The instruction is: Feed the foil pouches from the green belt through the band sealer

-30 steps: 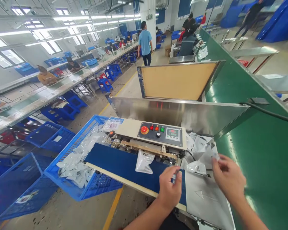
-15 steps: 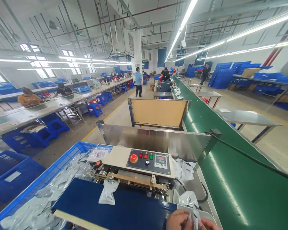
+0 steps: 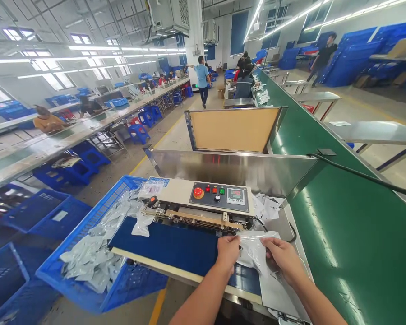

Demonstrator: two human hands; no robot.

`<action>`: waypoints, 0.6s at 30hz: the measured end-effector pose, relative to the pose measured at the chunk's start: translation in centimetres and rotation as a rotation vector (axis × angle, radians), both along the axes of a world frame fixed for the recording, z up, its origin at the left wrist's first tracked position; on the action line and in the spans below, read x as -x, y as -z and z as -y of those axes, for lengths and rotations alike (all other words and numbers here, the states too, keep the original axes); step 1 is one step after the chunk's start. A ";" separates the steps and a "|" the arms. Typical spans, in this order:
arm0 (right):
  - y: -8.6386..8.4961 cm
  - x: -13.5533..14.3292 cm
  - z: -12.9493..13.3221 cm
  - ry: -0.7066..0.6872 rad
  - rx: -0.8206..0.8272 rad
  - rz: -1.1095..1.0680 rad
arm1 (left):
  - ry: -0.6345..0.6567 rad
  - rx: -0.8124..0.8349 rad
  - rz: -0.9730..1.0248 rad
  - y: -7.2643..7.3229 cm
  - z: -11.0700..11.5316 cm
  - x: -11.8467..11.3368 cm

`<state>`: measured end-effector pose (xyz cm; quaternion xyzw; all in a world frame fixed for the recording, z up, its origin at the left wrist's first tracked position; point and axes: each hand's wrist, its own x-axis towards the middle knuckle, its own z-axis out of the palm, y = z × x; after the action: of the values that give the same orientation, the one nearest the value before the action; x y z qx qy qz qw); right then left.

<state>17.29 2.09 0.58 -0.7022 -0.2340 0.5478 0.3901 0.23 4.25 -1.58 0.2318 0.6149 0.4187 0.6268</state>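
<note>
A white plastic pouch (image 3: 253, 253) is stretched between my two hands at the right end of the band sealing machine (image 3: 176, 192). My left hand (image 3: 228, 253) pinches its upper left corner, close to the sealing strip. My right hand (image 3: 284, 255) pinches the upper right side. Below the strip runs a dark blue conveyor belt (image 3: 176, 246). Another pouch (image 3: 142, 224) hangs from the sealer's left end over the belt. More pouches (image 3: 267, 207) lie behind the machine's right end, by the metal panel.
A blue basket (image 3: 71, 300) full of pouches stands left of the belt. A steel panel (image 3: 223, 167) rises behind the machine. The green conveyor (image 3: 328, 234) runs along the right, with a black cable (image 3: 365, 174) across it. Several people are farther off.
Both hands have risen from the bottom edge to the sealer's right end, spreading the pouch flat. The hanging pouch has shifted left along the sealer. The view has tilted down.
</note>
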 end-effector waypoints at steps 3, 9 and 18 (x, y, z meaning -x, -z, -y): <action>0.7 0.1 -1.2 -0.149 -0.023 -0.034 | -0.068 -0.055 0.019 0.3 0.4 2.6; 3.2 -8.6 -9.1 -0.001 -0.028 0.543 | -0.433 -0.186 -0.163 -0.4 3.9 8.7; 3.1 -10.6 -12.8 -0.026 -0.145 0.850 | -0.295 -0.404 -0.367 -1.8 7.9 5.8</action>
<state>27.94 14.86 -2.53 -0.8331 -0.4206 0.1971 0.3002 -5.53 -3.68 0.24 0.3315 0.6492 0.5700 0.3791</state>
